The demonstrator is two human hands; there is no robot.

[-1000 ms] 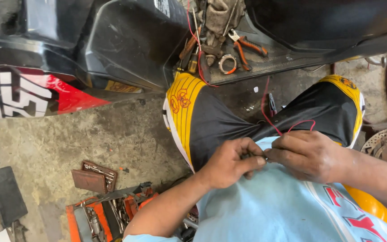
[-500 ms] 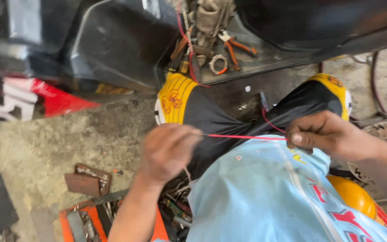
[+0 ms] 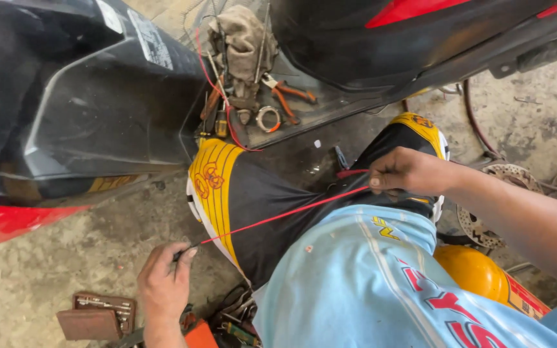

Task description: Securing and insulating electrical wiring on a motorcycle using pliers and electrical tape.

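A thin red wire [image 3: 285, 214] runs taut and nearly straight across the person's lap, slanting up from lower left to upper right over black shorts with yellow striped trim [image 3: 217, 187] and the hem of a light blue shirt [image 3: 356, 277]. The left hand [image 3: 164, 283] is closed around the wire's lower end, pinching it between thumb and fingertips low by the concrete floor [image 3: 46, 264]. The right hand [image 3: 407, 171] grips the upper end the same way, fingers curled shut on it near the right knee, where a short red loop sticks out beside the thumb. Just beyond the knees sits the black footboard of a scooter [image 3: 304, 122], holding orange-handled pliers [image 3: 285, 96], a small ring [image 3: 267, 118] and a dirty rag [image 3: 240, 45]. Below the left hand lies a small open brown case of bits [image 3: 98, 314]. A yellow helmet-like shell [image 3: 478, 274] sits by the right hip, near a brake disc [image 3: 485, 212].
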